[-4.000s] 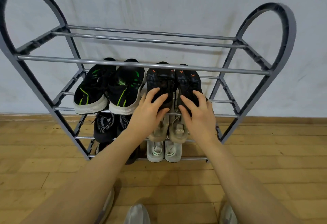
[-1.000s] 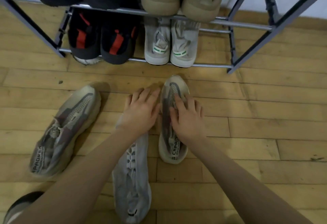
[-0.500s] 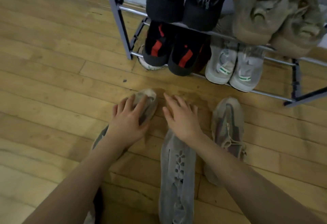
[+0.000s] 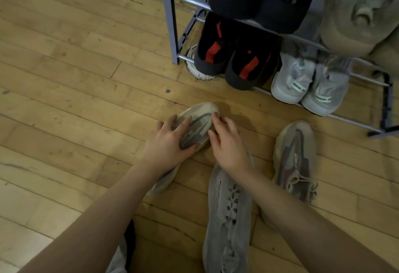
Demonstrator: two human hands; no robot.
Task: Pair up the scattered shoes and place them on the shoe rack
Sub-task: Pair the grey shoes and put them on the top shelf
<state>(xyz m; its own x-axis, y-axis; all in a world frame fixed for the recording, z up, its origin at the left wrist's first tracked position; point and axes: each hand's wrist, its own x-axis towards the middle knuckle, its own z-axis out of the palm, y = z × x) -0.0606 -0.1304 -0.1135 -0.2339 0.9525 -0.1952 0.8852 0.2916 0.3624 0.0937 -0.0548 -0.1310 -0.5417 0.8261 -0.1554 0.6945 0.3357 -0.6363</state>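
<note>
The floor (image 4: pixel 64 82) is pale wood boards, scuffed and marked, running up to a light wall at the top of the view. A small dark speck lies on the boards left of the rack.

The left hand (image 4: pixel 166 143) lies over a beige shoe (image 4: pixel 199 119) on the floor, its grip curled round the toe end: fingers across the grey mesh upper, thumb along the near side. The right hand (image 4: pixel 228 145) touches the same shoe's right side with its fingertips, fingers bent only slightly; whether it actually has hold of the shoe I cannot tell. Below that hand a grey shoe (image 4: pixel 228 218) lies lengthwise on the boards, toe under the wrist. Further right, a second beige shoe (image 4: pixel 294 158) with loose laces lies apart from the first, the grey one between them.

The rack (image 4: pixel 170 24), grey posts with metal rails, stands at the upper right. Its bottom tier holds a black pair with red stripes (image 4: pixel 233 56) and, beside it to the right, a pale grey pair with green tabs (image 4: pixel 311 85). The tier above holds a black pair (image 4: pixel 259 0) and, right of that, tan shoes (image 4: pixel 356 20), partly cut off by the frame.
</note>
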